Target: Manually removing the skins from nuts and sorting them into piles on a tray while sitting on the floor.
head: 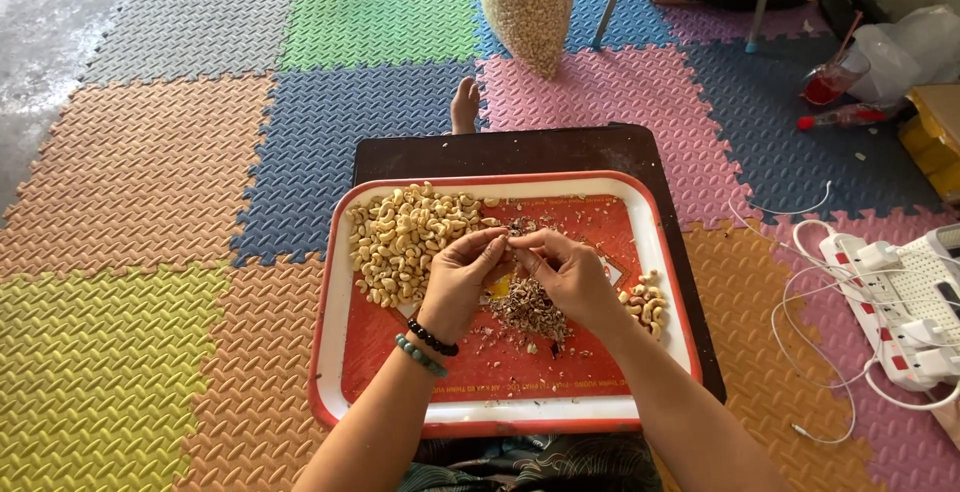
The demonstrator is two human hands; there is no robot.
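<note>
My left hand (462, 274) and my right hand (566, 267) meet over the middle of a red tray with a white rim (330, 332), fingertips pinched together on a small cashew nut (508, 243). A big heap of pale cashew nuts (403, 236) lies on the tray's left part, just left of my left hand. Brown skin flakes (531, 309) are piled under my hands. A smaller cluster of nuts (647, 304) sits at the tray's right, beside my right wrist. Bead bracelets circle my left wrist.
The tray rests on a dark low table (520, 152) over coloured foam floor mats. A clear bag full of nuts (528, 7) stands beyond the table. A foot (465, 105) shows at the table's far edge. A white power strip with cables (900, 302) lies at right.
</note>
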